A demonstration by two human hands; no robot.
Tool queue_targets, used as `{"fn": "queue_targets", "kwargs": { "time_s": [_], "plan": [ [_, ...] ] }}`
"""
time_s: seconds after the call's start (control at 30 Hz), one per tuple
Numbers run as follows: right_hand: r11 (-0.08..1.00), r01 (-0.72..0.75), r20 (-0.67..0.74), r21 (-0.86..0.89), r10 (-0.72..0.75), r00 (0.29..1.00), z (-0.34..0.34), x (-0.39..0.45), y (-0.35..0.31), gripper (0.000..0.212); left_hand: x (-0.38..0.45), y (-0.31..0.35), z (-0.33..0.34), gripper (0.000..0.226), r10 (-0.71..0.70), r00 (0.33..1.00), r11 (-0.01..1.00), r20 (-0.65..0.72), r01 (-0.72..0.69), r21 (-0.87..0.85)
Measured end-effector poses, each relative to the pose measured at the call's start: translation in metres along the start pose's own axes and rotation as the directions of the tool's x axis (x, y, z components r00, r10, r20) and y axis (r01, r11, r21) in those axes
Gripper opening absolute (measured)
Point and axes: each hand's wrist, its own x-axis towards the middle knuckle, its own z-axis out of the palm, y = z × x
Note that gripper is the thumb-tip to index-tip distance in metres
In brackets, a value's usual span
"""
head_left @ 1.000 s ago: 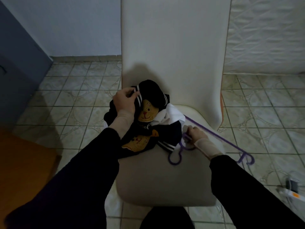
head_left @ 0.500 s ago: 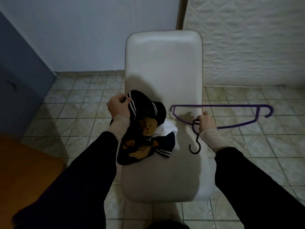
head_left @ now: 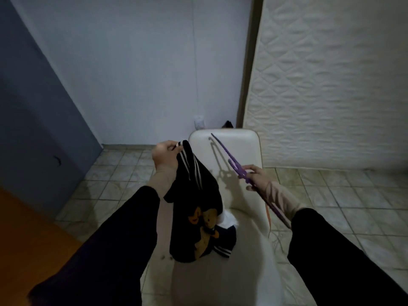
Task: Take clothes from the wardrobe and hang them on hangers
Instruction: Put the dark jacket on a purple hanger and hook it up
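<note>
1. Head view: the left hand (head_left: pixel 164 156) pinches the striped edge of a dark garment (head_left: pixel 196 208) at about 11 o'clock from frame centre, fingers curled over the cloth; most of the garment hangs down, and its lower end with the bear print and a white piece rests on the chair (head_left: pixel 238 272) seat at 6 o'clock
2. Right hand (head_left: pixel 257 176), at 3 o'clock from the garment, holds the purple hanger (head_left: pixel 231 162) at its middle, fingers curled round it and one fingertip stretched along it; one hanger arm points up towards 11 o'clock over the chair back, the other runs down past the wrist towards 5 o'clock
3. Hanger and garment are apart, so no part of the cloth is on the hanger yet
4. Risk: the pinch takes only a small edge, so the weight of the bunched cloth could pull it free and drop the garment onto the seat or the tiled floor (head_left: pixel 123 173)
5. Risk: I cannot tell where the neck opening lies in the folds; pushing the hanger arm in blind could send it into a sleeve or between layers, leaving the garment crooked
6. Risk: the upper hanger tip is close to the chair back and could knock it when swung towards the cloth
7. Risk: the lower arm sits against the right sleeve and may snag there when the hanger turns
8. Risk: dim light hides detail, so a snagged tip could go unnoticed
</note>
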Motion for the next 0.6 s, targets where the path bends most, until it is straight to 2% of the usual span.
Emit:
{"fn": "queue_targets", "kwargs": {
  "time_s": [0.13,0.2,0.3,0.4,0.43,0.5,0.6],
  "plan": [
    [0.903,-0.127,0.291,0.410,0.002,0.957,0.004,-0.025,-0.062,0.033,0.010,0.039,-0.016,0.020,-0.002,1.000,0.999,-0.011,0.001,-0.050],
    [0.877,-0.145,0.393,0.458,-0.054,0.918,0.003,-0.037,-0.086,0.043,0.013,0.058,-0.025,0.020,-0.005,1.000,0.999,-0.011,0.004,-0.043],
    [0.943,-0.008,0.417,0.333,-0.139,0.898,0.004,-0.044,-0.106,0.056,0.018,0.081,-0.040,0.022,0.005,1.000,0.999,-0.014,-0.006,-0.044],
    [0.973,0.230,0.368,0.021,-0.222,0.903,0.006,-0.045,-0.116,0.061,0.020,0.091,-0.053,0.022,-0.004,1.000,1.000,-0.015,0.004,-0.001],
    [0.954,0.291,0.357,-0.068,-0.249,0.900,0.007,-0.047,-0.117,0.057,0.018,0.091,-0.055,0.021,-0.010,1.000,1.000,-0.011,0.010,0.014],
    [0.935,0.326,0.337,-0.136,-0.266,0.903,0.011,-0.050,-0.116,0.044,0.014,0.086,-0.059,0.021,-0.027,1.000,0.999,-0.002,0.027,0.038],
    [0.956,0.285,0.325,-0.071,-0.248,0.913,0.021,-0.055,-0.110,0.024,0.007,0.072,-0.063,0.020,-0.046,0.999,0.996,0.013,0.045,0.071]
  ]
}}
